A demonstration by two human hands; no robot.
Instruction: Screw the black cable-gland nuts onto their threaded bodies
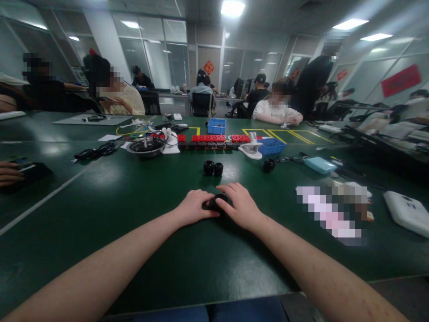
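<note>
My left hand (193,206) and my right hand (239,205) rest together on the green table (134,232), both curled round a small black round part (217,203) held between them. Most of that part is hidden by my fingers. Farther out on the table stand two black cylindrical parts (213,168) side by side, and a third black round part (269,165) lies to their right.
A row of red blocks (208,138), two blue bins (216,126) (272,146), a metal bowl with cables (146,146) and a white clamp (251,150) lie mid-table. A light blue case (320,165) and a white device (407,212) sit right. Several people sit around; another person's hand (8,173) is at left.
</note>
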